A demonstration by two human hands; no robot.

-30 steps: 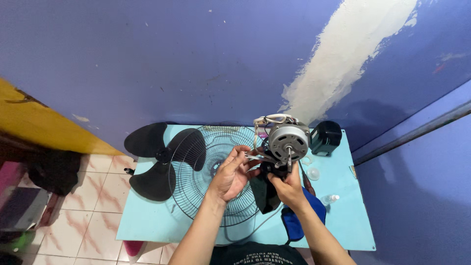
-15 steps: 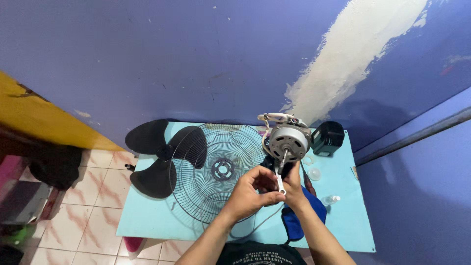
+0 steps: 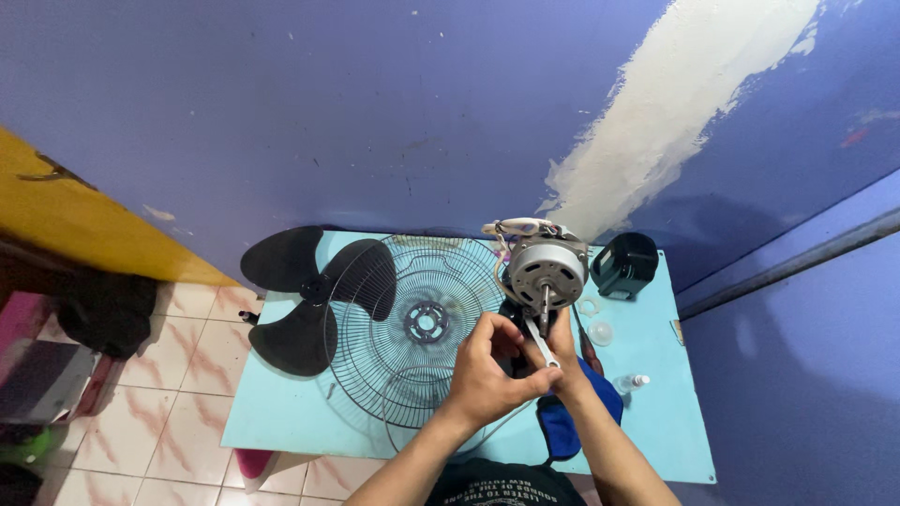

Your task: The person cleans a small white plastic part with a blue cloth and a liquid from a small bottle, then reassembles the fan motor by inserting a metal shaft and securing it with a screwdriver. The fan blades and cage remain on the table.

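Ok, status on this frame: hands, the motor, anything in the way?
Left hand and right hand both gripping a small silver wrench. Fan motor upright, shaft toward the hands. Wire fan guard lies beside it, not blocking.

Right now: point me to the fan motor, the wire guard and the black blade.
fan motor (image 3: 547, 270), head view, on the round metal face above the shaft.
wire guard (image 3: 427, 321), head view, on its centre hub ring.
black blade (image 3: 286, 258), head view, on the upper vane.
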